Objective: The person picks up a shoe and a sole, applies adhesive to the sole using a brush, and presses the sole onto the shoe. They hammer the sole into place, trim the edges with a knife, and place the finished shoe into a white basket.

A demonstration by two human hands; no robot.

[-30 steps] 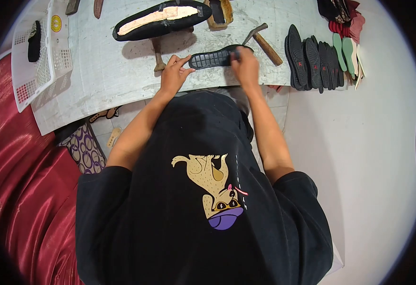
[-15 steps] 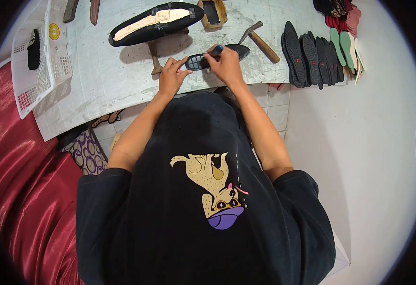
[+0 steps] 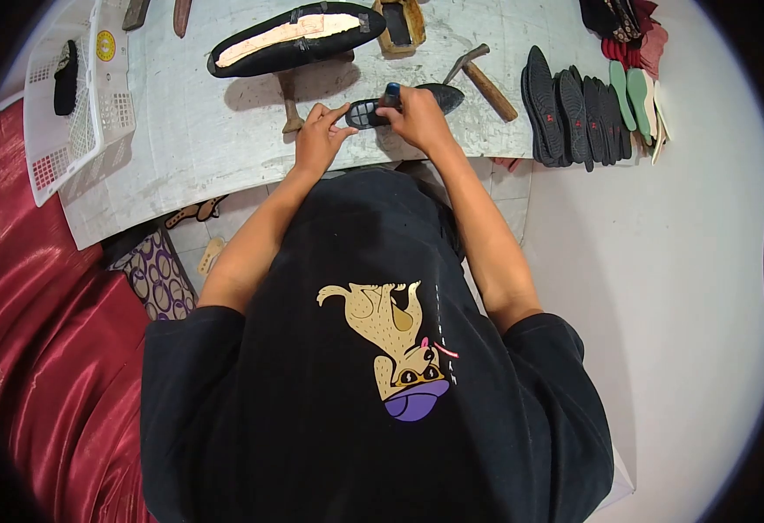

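Observation:
A black shoe sole [image 3: 441, 98] lies on the white table, its heel part with a grid pattern at the left. My left hand [image 3: 319, 139] holds the heel end between thumb and fingers. My right hand [image 3: 418, 118] is closed around a small dark tool with a blue top [image 3: 392, 90], held upright over the middle of the sole. The tool's lower end is hidden by my fingers. Just beyond my hands a black shoe form [image 3: 299, 39] with a pale inner strip rests on a stand [image 3: 290, 105].
A hammer [image 3: 486, 87] lies right of the sole. Farther right stand several black soles [image 3: 543, 105] and green insoles [image 3: 639, 98]. A worn box [image 3: 399, 26] sits at the back, a white basket [image 3: 94, 113] at the left, beside red cloth [image 3: 50, 279].
The tool in my right hand has tilted more upright and shifted slightly left. My left hand still holds the heel end. The whole view has shifted slightly.

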